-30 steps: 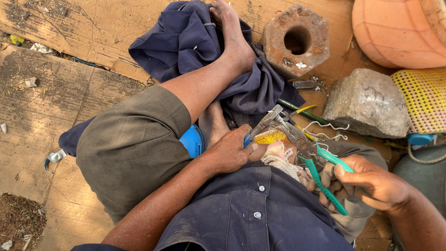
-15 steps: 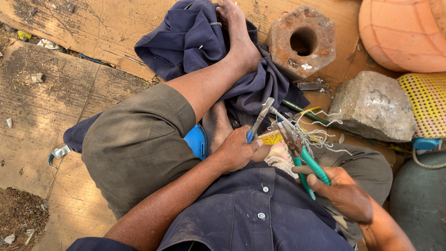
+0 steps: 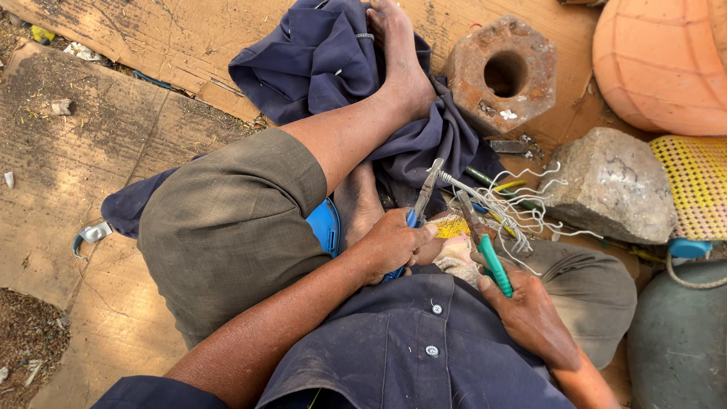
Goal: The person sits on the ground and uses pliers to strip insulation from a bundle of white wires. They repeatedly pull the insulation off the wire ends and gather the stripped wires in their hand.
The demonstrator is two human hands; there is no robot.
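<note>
My left hand (image 3: pixel 392 246) grips blue-handled pliers (image 3: pixel 419 207), whose jaws pinch a bundle of pale thin wires (image 3: pixel 513 206). My right hand (image 3: pixel 530 310) holds green-handled pliers (image 3: pixel 485 247), their jaws at the same wire bundle. The wires fan out to the right, curled at their ends. Under the tools lies a small yellow piece (image 3: pixel 452 226) beside my lower foot. I sit on the ground with legs crossed, and my raised foot (image 3: pixel 399 57) rests on a dark blue cloth (image 3: pixel 318 60).
A hexagonal rusty block with a hole (image 3: pixel 501 73) lies at the back, a grey stone (image 3: pixel 609 183) to the right. An orange round vessel (image 3: pixel 666 64), a yellow woven basket (image 3: pixel 697 182) and a dark grey pot (image 3: pixel 678 341) line the right. Flat cardboard (image 3: pixel 83 144) covers the ground at left.
My right hand has brought the green pliers up and left to the wires. The blue pliers in my left hand rose and now pinch the wire bundle.
</note>
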